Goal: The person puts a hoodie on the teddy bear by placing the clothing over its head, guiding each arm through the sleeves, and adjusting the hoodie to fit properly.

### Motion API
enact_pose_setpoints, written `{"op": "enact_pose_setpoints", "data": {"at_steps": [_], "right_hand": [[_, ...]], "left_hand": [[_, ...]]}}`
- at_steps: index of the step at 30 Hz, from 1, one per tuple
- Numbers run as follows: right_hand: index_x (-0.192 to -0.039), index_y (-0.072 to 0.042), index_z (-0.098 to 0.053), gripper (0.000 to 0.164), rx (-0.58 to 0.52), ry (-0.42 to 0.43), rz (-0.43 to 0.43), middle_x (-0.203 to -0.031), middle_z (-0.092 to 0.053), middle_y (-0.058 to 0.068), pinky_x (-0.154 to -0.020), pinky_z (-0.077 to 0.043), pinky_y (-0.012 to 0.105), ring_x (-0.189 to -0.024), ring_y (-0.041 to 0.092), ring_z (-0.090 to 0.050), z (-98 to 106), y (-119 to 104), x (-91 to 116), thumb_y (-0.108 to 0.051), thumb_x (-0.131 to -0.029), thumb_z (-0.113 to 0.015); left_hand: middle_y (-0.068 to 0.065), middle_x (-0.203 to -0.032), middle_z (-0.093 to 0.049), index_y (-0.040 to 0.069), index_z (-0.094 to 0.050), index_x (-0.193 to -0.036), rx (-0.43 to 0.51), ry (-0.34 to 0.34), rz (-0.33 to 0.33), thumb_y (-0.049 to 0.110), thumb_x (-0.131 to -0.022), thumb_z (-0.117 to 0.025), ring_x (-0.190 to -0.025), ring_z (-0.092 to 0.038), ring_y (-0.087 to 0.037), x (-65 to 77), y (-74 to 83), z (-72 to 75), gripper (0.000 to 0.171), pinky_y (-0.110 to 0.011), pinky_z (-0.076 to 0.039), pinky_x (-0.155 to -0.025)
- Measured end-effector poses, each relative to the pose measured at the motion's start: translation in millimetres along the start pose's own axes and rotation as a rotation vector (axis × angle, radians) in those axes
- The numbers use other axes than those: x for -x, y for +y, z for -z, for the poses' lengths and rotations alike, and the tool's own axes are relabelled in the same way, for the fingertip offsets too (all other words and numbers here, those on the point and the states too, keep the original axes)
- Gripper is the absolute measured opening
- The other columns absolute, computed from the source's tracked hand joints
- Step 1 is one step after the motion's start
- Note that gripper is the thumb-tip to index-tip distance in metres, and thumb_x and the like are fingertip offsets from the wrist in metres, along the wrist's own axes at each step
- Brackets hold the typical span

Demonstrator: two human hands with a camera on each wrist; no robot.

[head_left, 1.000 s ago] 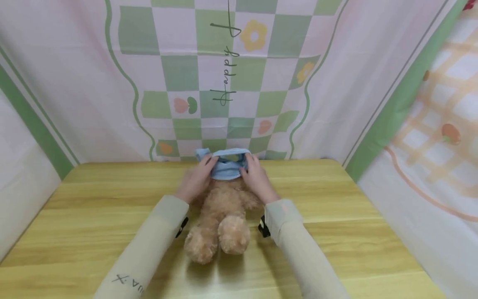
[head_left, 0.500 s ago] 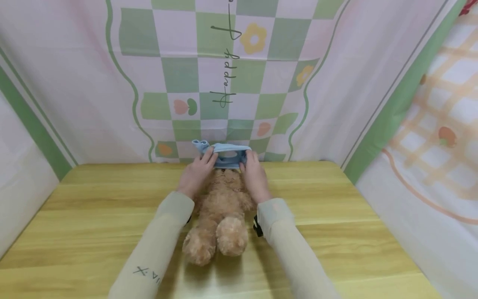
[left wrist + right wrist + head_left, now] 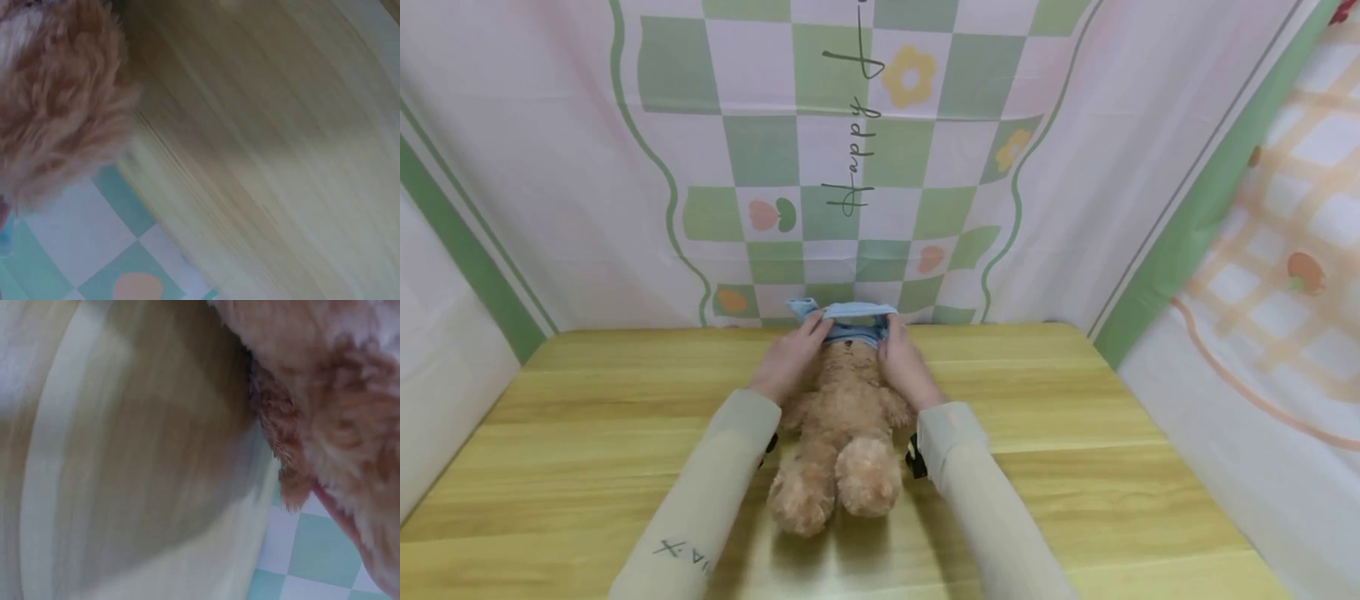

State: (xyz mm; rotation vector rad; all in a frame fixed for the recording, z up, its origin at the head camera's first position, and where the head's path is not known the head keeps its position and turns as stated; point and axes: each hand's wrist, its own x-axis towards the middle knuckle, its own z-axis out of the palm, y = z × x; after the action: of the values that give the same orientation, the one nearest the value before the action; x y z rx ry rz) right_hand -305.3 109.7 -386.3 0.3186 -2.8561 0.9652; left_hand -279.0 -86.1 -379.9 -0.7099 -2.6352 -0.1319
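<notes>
1. Backdrop (image 3: pixel 898 150), cloth, pale, printed with green checks, flowers and "Happy" set sideways; hangs behind the surface.
2. Surface (image 3: pixel 1075 467), wood-grained, yellow; carries the plush toy.
3. Sleeves, two, pale, cuffs turned back: left sleeve (image 3: pixel 692 508) with dark marks; right sleeve (image 3: pixel 992 508) plain where seen.
4. Plush toy (image 3: pixel 846 417), brown, curly-furred; lies on the middle of the surface, feet towards the wearer, head at the far edge, between the hands.
5. Blue cloth piece (image 3: pixel 859 310), mouth spread between the hands; its near edge crosses the toy's head just above the dark nose. Contents: upper head hidden by the cloth, how far inside cannot be told.
6. Left hand (image 3: pixel 790 358): grip closed in a pinch on the cloth's left side; a loose blue end juts beyond the fingers.
7. Right hand (image 3: pixel 910 362): grip likewise pinched, on the cloth's right side.
8. Black fittings, two, one below each cuff: left fitting (image 3: pixel 769 448), right fitting (image 3: pixel 916 458).
</notes>
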Motion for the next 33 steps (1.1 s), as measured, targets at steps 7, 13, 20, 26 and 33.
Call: {"op": "enact_pose_setpoints", "data": {"at_steps": [7, 13, 20, 26, 33], "right_hand": [[-0.143, -0.002, -0.027, 0.044, 0.026, -0.02, 0.022, -0.13, -0.051, 0.027, -0.093, -0.049, 0.048, -0.113, 0.038, -0.057, -0.7, -1.4, -1.6, -0.011, -0.101, -0.04], [-0.138, -0.007, -0.035, 0.041, 0.019, -0.014, 0.015, -0.105, -0.061, 0.02, -0.065, -0.045, 0.038, -0.077, 0.027, -0.057, -4.0, 1.8, 1.3, -0.01, -0.099, -0.047], [-0.132, -0.011, -0.045, 0.038, 0.002, -0.015, -0.033, -0.104, -0.064, 0.016, -0.064, -0.048, 0.036, -0.079, 0.027, -0.06, -7.4, 5.9, 5.3, -0.008, -0.096, -0.055], [-0.128, -0.009, -0.05, 0.034, 0.065, -0.024, 0.014, -0.117, -0.065, 0.019, -0.085, -0.055, 0.044, -0.105, 0.033, -0.064, -10.6, 9.1, 6.8, -0.005, -0.095, -0.056], [-0.134, -0.01, -0.047, 0.048, 0.137, -0.13, 0.045, -0.123, -0.062, 0.016, -0.088, -0.053, 0.044, -0.109, 0.032, -0.062, -16.4, 15.1, 12.2, 0.013, -0.092, -0.045]], "left_hand": [[-0.022, -0.14, -0.046, 0.001, -0.044, -0.139, 0.029, 0.043, 0.003, -0.021, -0.08, -0.057, -0.079, -0.067, -0.033, 3.9, -4.6, 0.1, 0.064, -0.037, -0.058, -0.064], [-0.02, -0.143, -0.043, 0.003, -0.042, -0.142, 0.054, -0.023, 0.034, -0.02, -0.081, -0.056, -0.081, -0.067, -0.031, 8.4, -5.6, -10.3, 0.067, -0.037, -0.056, -0.059], [-0.021, -0.143, -0.044, 0.003, -0.043, -0.142, 0.099, -0.04, 0.024, -0.016, -0.088, -0.052, -0.064, -0.063, -0.026, 11.2, -5.6, -19.5, 0.058, -0.035, -0.054, -0.056], [-0.023, -0.144, -0.042, 0.002, -0.042, -0.142, 0.164, -0.051, 0.055, -0.014, -0.091, -0.049, -0.076, -0.066, -0.031, 13.2, -8.0, -23.4, 0.054, -0.039, -0.056, -0.066], [-0.023, -0.145, -0.041, 0.001, -0.042, -0.142, 0.224, -0.088, 0.077, -0.009, -0.093, -0.049, -0.112, -0.06, -0.038, 21.0, -13.2, -31.0, 0.05, -0.045, -0.055, -0.087]]}}
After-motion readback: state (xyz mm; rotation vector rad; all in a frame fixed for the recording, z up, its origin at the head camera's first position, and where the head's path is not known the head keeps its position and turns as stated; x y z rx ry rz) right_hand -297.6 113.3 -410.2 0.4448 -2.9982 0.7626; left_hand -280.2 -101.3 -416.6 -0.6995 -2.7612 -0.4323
